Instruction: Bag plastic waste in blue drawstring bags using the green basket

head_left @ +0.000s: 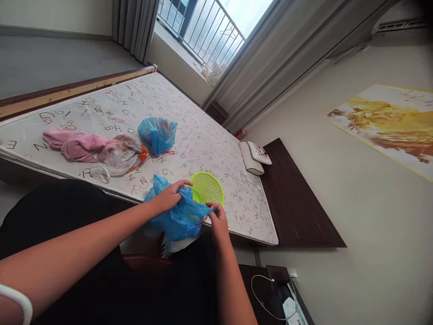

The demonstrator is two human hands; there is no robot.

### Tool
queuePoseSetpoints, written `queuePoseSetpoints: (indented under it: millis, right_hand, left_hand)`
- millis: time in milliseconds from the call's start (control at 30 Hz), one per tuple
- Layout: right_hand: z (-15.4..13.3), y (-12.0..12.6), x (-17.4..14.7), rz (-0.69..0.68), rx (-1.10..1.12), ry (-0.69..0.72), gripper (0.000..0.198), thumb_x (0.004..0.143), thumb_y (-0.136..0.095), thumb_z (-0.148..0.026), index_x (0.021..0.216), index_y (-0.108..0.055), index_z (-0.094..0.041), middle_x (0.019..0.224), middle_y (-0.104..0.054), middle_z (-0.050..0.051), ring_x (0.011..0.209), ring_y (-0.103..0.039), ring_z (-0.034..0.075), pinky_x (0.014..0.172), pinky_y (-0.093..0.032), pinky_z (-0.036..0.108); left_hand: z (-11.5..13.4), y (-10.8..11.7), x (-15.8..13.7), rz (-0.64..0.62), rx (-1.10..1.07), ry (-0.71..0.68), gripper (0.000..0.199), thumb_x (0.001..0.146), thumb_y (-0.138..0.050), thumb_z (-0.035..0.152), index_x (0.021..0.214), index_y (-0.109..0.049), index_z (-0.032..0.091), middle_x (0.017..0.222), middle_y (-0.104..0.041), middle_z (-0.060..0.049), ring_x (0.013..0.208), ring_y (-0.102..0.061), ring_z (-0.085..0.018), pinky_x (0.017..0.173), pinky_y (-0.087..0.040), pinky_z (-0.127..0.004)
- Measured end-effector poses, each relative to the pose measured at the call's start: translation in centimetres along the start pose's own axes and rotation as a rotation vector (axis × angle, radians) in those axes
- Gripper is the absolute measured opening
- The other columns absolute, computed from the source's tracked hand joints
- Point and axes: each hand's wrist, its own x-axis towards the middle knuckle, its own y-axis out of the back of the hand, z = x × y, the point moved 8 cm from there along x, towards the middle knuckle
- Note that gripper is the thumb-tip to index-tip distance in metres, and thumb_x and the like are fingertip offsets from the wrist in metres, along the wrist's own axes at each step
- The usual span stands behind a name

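Observation:
A thin blue plastic bag (184,219) hangs between my two hands over the near edge of the mattress (209,144). My left hand (173,194) grips the bag's upper left part, its thumb and fingers on the film. On the other side, my right hand (218,216) pinches a gathered corner of the bag. A red strip shows by the bag near the right fingers. Just behind the bag, a lime-green mesh basket (208,187) tilts on the mattress, its lower part hidden by the bag.
On the mattress lie a second blue bag (157,135), a pink towel (79,144) and a clear plastic bag with orange-red contents (123,155). Pillows (255,158) rest by the dark headboard (297,194). A nightstand (250,275) with a white cable is at lower right.

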Motion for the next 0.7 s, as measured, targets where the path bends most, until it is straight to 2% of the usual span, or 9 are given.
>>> queuePoseSetpoints:
  millis: [100,167,233,333,400,467,533,567,700]
  right_hand:
    - [-1.5,-2.3,-1.2,-0.129,-0.145,0.133,0.057,0.076,-0.068,-0.029,0.132,-0.059,-0.023,0.156,-0.048,0.012,0.142,-0.049,0.028,0.114,-0.044,0.045]
    - [-1.9,-3.6,-1.8,-0.224,-0.219,0.159,0.076,0.078,-0.074,-0.032,0.148,-0.048,-0.025,0.161,-0.043,0.012,0.145,-0.045,0.029,0.120,-0.039,0.048]
    - [-1.7,-4.7,-2.4,-0.377,-0.221,0.116,0.073,0.082,-0.075,-0.039,0.149,-0.049,-0.025,0.151,-0.055,0.012,0.136,-0.055,0.028,0.117,-0.043,0.048]
    - [-1.5,-5.5,-3.0,-0.565,-0.180,0.099,0.046,0.094,-0.064,-0.049,0.132,-0.066,-0.023,0.129,-0.071,0.010,0.122,-0.064,0.026,0.110,-0.047,0.047]
    - [-1.8,-4.7,-2.5,-0.492,-0.161,0.161,0.041,0.102,-0.048,-0.051,0.117,-0.073,-0.022,0.128,-0.071,0.010,0.125,-0.062,0.025,0.112,-0.044,0.047]
    - [-1.8,-2.4,-1.3,-0.208,-0.181,0.206,0.046,0.105,-0.037,-0.049,0.107,-0.074,-0.021,0.133,-0.066,0.012,0.132,-0.056,0.025,0.117,-0.039,0.048]
    - [-0.9,-0.3,-0.4,0.073,-0.216,0.172,0.039,0.100,-0.045,-0.048,0.109,-0.070,-0.020,0.140,-0.060,0.014,0.137,-0.051,0.026,0.117,-0.039,0.049]
    - [-0.1,-0.1,-0.1,0.128,-0.211,0.125,0.038,0.094,-0.054,-0.049,0.114,-0.068,-0.020,0.141,-0.059,0.015,0.136,-0.052,0.027,0.113,-0.043,0.049]
    - [3.3,-3.9,0.1,-0.170,0.067,-0.141,0.062,0.075,-0.076,-0.044,0.129,-0.059,-0.019,0.119,-0.071,0.012,0.102,-0.070,0.023,0.084,-0.057,0.038]
  left_hand:
    - [0.5,-1.2,-0.3,-0.096,0.036,-0.154,0.068,0.062,-0.044,0.014,0.127,-0.065,0.020,0.121,-0.073,-0.006,0.113,-0.066,-0.023,0.104,-0.050,-0.037]
    - [0.7,-1.9,-0.6,-0.159,0.051,-0.209,0.064,0.063,-0.044,0.014,0.124,-0.066,0.019,0.128,-0.071,-0.007,0.123,-0.062,-0.024,0.113,-0.044,-0.039]
    - [0.8,-2.2,-0.8,-0.200,0.054,-0.220,0.057,0.066,-0.045,0.015,0.118,-0.068,0.019,0.127,-0.072,-0.007,0.122,-0.062,-0.024,0.113,-0.044,-0.039]
    - [0.8,-2.3,-0.8,-0.230,-0.026,-0.165,0.040,0.074,-0.048,0.020,0.108,-0.069,0.019,0.113,-0.073,-0.007,0.109,-0.065,-0.024,0.104,-0.049,-0.038]
    - [0.6,-2.0,-0.7,-0.213,-0.142,-0.100,0.028,0.081,-0.053,0.025,0.101,-0.070,0.018,0.105,-0.073,-0.007,0.102,-0.066,-0.024,0.097,-0.051,-0.035]
    - [0.2,-1.7,-0.6,-0.181,-0.289,-0.020,0.022,0.083,-0.058,0.031,0.095,-0.070,0.017,0.098,-0.073,-0.007,0.093,-0.066,-0.023,0.088,-0.053,-0.033]
    - [-0.5,-1.6,-0.6,-0.148,-0.424,0.060,0.022,0.081,-0.063,0.034,0.092,-0.070,0.016,0.092,-0.072,-0.007,0.084,-0.065,-0.022,0.078,-0.053,-0.032]
    - [-0.8,-1.5,-0.6,-0.132,-0.475,0.096,0.024,0.079,-0.065,0.035,0.092,-0.070,0.016,0.089,-0.071,-0.007,0.079,-0.064,-0.020,0.073,-0.053,-0.031]
    - [-1.3,-1.4,-0.6,-0.108,-0.549,0.177,0.032,0.076,-0.067,0.038,0.100,-0.071,0.017,0.080,-0.070,-0.006,0.064,-0.060,-0.018,0.063,-0.050,-0.030]
